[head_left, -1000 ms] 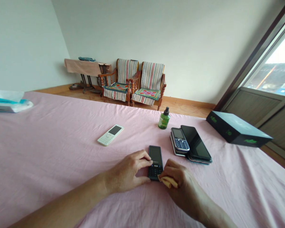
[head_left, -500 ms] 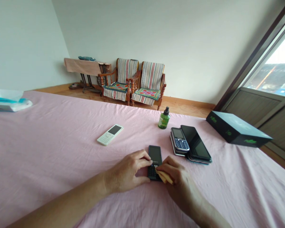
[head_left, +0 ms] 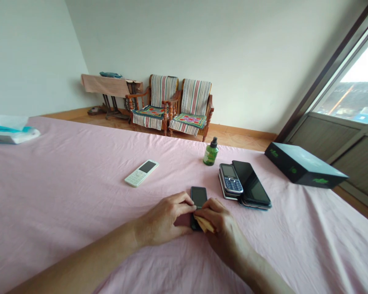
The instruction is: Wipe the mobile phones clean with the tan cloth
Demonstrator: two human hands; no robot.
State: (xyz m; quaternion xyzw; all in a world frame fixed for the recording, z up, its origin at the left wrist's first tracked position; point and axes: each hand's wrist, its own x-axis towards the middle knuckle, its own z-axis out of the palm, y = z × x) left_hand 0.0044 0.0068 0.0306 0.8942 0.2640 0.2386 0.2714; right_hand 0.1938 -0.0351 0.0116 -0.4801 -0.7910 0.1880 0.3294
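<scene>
A black keypad phone (head_left: 199, 196) lies face up on the pink cloth, its screen end pointing away from me. My left hand (head_left: 167, 216) grips its left edge, with fingertips on the middle and the thumb near the lower corner. In my right hand (head_left: 222, 224) is a folded yellow cloth (head_left: 205, 224), pinched and pressed onto the phone's keypad. Hand and cloth hide most of the keys. To the left lies a white keypad phone (head_left: 142, 173), also face up.
Several stacked phones lie at the right, topped by a blue keypad phone (head_left: 231, 178) and a black smartphone (head_left: 252, 184). Behind them stand a green spray bottle (head_left: 210, 153) and a black box (head_left: 303, 165). A tissue pack (head_left: 14, 132) sits far left. Two wooden chairs (head_left: 190, 108) are beyond the bed-like surface.
My right hand has slid the yellow cloth a little leftward across the keypad, covering more of the keys. My left hand stays on the phone's edge. The view has shifted slightly.
</scene>
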